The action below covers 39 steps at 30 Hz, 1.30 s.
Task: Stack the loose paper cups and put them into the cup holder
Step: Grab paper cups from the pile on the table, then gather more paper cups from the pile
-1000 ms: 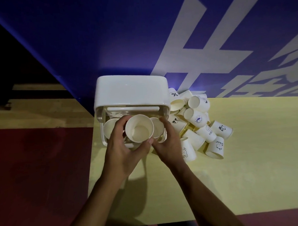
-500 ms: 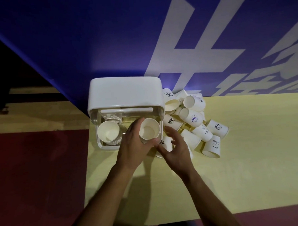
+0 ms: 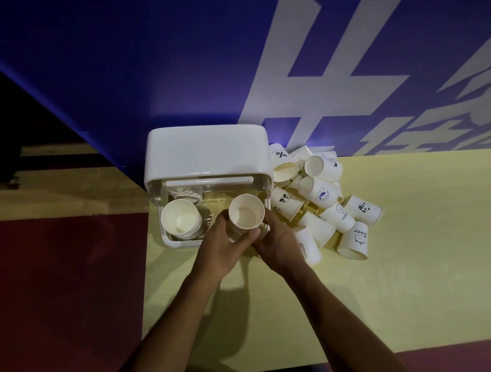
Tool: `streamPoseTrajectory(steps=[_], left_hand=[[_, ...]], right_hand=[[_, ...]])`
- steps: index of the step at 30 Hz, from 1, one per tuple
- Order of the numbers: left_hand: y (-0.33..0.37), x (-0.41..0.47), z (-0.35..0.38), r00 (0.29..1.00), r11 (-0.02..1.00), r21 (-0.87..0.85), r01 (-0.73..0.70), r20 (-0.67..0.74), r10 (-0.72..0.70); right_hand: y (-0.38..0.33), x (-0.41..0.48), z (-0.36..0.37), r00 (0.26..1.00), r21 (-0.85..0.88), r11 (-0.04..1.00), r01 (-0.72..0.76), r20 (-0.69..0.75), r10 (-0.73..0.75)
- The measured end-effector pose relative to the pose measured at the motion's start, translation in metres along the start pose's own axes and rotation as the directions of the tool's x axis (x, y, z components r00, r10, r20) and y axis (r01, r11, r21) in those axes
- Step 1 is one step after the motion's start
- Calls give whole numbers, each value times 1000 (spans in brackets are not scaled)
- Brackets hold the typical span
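We see cream cups (image 3: 323,193) with dark prints, a white holder (image 3: 206,153), yellow tabletop (image 3: 384,292), and blue wall (image 3: 149,63).

The cup holder (image 3: 206,153) stands at the far left corner of the table (image 3: 384,292), backed against the wall panel (image 3: 177,62). A stack of cups (image 3: 181,219) sits in its left side. Over its right side is a paper cup (image 3: 247,211), gripped between the left hand (image 3: 219,249) on its left and the right hand (image 3: 277,240) on its right. A pile of loose cups (image 3: 323,199) lies just right of the holder and reaches back to the wall panel.
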<state>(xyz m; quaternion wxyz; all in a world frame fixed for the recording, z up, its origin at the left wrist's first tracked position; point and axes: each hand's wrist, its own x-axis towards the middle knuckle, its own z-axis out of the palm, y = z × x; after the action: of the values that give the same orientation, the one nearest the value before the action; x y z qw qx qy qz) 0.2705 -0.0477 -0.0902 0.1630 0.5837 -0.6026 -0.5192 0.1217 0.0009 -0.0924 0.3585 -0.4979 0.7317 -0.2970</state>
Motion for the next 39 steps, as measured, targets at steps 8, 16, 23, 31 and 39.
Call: streamPoseTrajectory(steps=[8, 16, 23, 31, 39], left_hand=[[2, 36, -1, 1000, 992, -125, 22, 10, -21], [6, 70, -3, 998, 999, 3, 43, -47, -43], [7, 73, -5, 999, 997, -64, 34, -5, -34], [11, 61, -12, 998, 995, -88, 42, 41, -38], [38, -42, 18, 998, 996, 82, 30, -64, -25]], right_hand=[[-5, 34, 4, 997, -23, 1000, 3, -79, -4], [-6, 61, 27, 993, -43, 999, -23, -116, 18], [-21, 68, 23, 989, -56, 995, 81, -121, -87], [-13, 47, 17, 999, 10, 1000, -23, -22, 24], [23, -42, -63, 967, 131, 974, -184, -153, 203]])
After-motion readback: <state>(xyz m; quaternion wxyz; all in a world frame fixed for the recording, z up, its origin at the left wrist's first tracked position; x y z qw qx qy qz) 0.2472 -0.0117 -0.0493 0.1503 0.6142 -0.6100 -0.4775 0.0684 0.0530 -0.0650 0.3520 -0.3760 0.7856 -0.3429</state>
